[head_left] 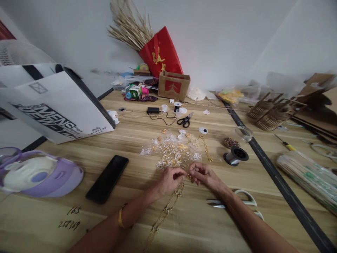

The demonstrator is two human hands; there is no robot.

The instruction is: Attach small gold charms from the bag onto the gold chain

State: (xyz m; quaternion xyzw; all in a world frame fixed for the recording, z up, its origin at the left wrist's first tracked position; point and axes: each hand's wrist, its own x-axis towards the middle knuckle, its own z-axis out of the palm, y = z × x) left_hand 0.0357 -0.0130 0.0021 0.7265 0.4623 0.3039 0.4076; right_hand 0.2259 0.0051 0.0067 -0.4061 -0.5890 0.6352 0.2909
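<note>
My left hand (170, 180) and my right hand (204, 175) meet over the wooden table (131, 140), fingertips pinched together on a small gold piece at the end of a gold chain (164, 212). The chain trails back toward me between my forearms. Just beyond my hands lies a pile of small gold and silver jewellery parts (175, 149) on clear plastic. A yellow bangle sits on my left wrist.
A black phone (107, 178) lies to the left, a purple mask-like case (37, 174) further left. A spool of wire (236, 155), a bead dish (230, 142), black scissors (184, 120), white-handled pliers (240, 200), a white shopping bag (58, 109) and red bag (162, 52) surround the spot.
</note>
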